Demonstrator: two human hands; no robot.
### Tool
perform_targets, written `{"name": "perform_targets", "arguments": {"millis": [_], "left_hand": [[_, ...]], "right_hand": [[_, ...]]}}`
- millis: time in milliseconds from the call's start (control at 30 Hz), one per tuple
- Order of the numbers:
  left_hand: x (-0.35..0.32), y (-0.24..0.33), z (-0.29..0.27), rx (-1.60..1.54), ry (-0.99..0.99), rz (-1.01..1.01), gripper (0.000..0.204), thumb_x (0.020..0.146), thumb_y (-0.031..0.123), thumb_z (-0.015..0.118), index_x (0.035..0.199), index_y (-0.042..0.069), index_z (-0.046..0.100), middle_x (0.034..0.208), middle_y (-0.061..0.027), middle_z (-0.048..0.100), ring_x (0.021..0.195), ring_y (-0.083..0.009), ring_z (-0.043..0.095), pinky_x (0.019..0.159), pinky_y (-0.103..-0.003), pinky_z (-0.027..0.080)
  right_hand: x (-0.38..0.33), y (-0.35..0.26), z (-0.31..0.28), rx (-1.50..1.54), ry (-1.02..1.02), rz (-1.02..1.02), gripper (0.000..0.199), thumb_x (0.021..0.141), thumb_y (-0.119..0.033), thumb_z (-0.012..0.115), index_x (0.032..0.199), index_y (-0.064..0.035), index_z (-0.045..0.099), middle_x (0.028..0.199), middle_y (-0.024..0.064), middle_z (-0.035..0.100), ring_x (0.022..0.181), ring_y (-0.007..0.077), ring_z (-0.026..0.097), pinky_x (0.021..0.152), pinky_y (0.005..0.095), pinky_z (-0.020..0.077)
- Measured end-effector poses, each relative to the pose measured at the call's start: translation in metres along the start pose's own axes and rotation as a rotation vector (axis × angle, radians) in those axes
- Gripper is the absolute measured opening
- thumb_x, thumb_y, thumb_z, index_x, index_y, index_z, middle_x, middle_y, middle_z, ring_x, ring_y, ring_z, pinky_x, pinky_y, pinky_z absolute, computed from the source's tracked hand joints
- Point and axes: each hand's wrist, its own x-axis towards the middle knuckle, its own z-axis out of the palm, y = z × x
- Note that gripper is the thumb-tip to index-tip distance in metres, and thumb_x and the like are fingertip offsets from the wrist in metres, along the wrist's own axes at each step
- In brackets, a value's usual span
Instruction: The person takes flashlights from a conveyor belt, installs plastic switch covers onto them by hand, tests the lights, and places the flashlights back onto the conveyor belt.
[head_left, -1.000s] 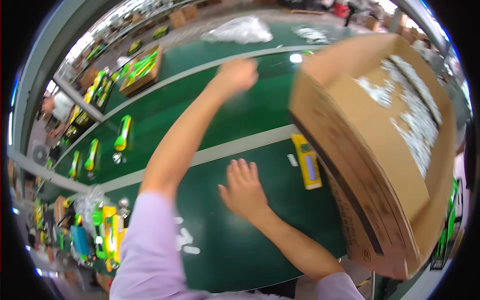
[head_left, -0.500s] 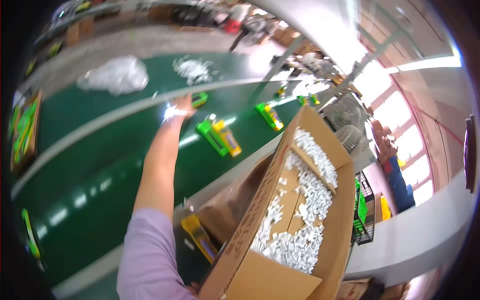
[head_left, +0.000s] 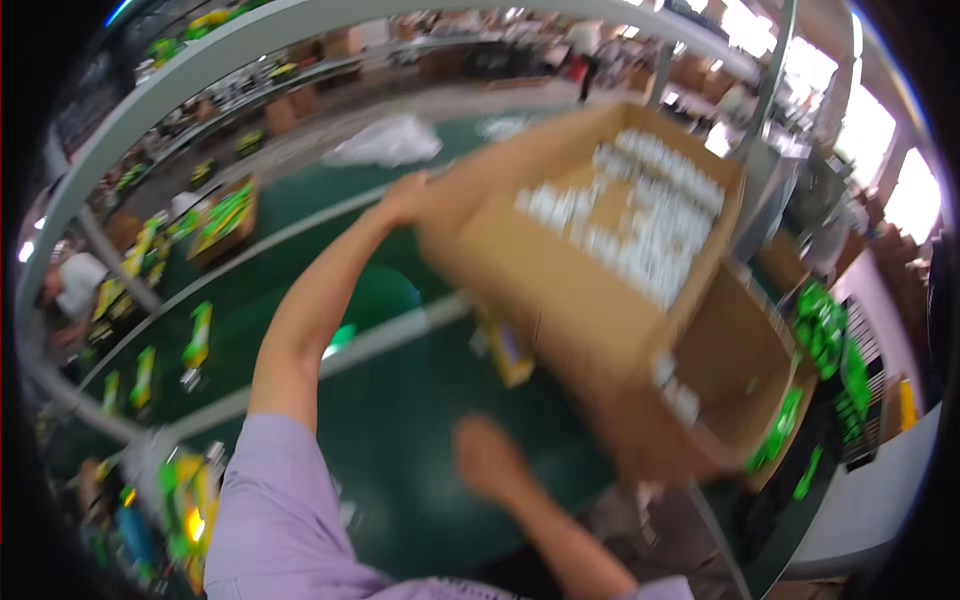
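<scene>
A cardboard box (head_left: pixel 560 270) holding many small white pieces (head_left: pixel 650 235) stands tilted over the green work surface, blurred. My left arm is stretched far forward. My left hand (head_left: pixel 404 196) is at the box's far left corner; blur hides its fingers and whether it grips the cardboard. My right hand (head_left: pixel 487 458) is low, left of the box's near end and apart from it, above the green surface. Its fingers are smeared by motion. Between the hands, a yellow packaged item (head_left: pixel 508 352) lies by the box's left side, partly covered.
A green conveyor belt (head_left: pixel 270 310) with a pale rail carries green-and-yellow items (head_left: pixel 198 335). Beyond are a clear plastic bag (head_left: pixel 390 142) and a carton of green items (head_left: pixel 225 222). Another open carton (head_left: pixel 735 350) and a black crate (head_left: pixel 862 400) stand right. A person (head_left: pixel 75 290) is far left.
My left hand has left the green item on the belt and is now at the box corner. The box appears farther forward. My right hand has come into view. The view has swung.
</scene>
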Motion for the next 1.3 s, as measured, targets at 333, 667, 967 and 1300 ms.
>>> {"name": "perform_targets", "arguments": {"millis": [333,667,967,1300], "left_hand": [[-0.533,0.201,-0.075,0.023,-0.325,0.501,0.049,0.071,0.006,0.075,0.117,0.012,0.06,0.11,-0.0043,0.063,0.112,-0.0233,0.058,0.114,-0.055,0.021],[-0.656,0.223,-0.042,-0.149,0.118,0.29,0.07,0.07,0.012,0.079,0.135,0.005,0.053,0.133,-0.0137,0.056,0.126,-0.0302,0.052,0.11,-0.046,0.035],[-0.682,0.224,0.025,-0.724,0.044,-0.326,0.064,0.075,0.002,0.079,0.133,-0.004,0.053,0.099,-0.0138,0.07,0.079,-0.0141,0.069,0.069,-0.025,0.055],[-0.659,0.186,0.04,-0.891,-0.022,-0.415,0.065,0.078,0.0,0.077,0.136,-0.009,0.05,0.111,-0.0185,0.07,0.093,-0.0147,0.068,0.08,-0.027,0.055]], "right_hand": [[-0.16,-0.177,-0.044,2.499,-0.438,0.322,0.09,0.094,-0.073,0.026,0.122,0.0078,0.053,0.097,0.0248,0.064,0.084,0.0309,0.067,0.06,0.0436,0.0581],[-0.223,-0.238,-0.002,2.234,-0.118,0.48,0.051,0.099,-0.047,0.052,0.128,-0.0047,0.05,0.102,0.0101,0.063,0.087,0.0192,0.065,0.074,0.0318,0.0543],[-0.175,-0.249,-0.005,1.685,0.095,0.332,0.061,0.107,-0.035,0.04,0.153,-0.0059,0.013,0.136,0.0073,0.043,0.122,0.0127,0.043,0.104,0.0306,0.0368],[-0.154,-0.223,0.008,1.794,0.032,0.503,0.05,0.107,-0.035,0.039,0.147,-0.0053,0.03,0.12,0.0065,0.053,0.111,0.0145,0.056,0.092,0.0331,0.0517]]}}
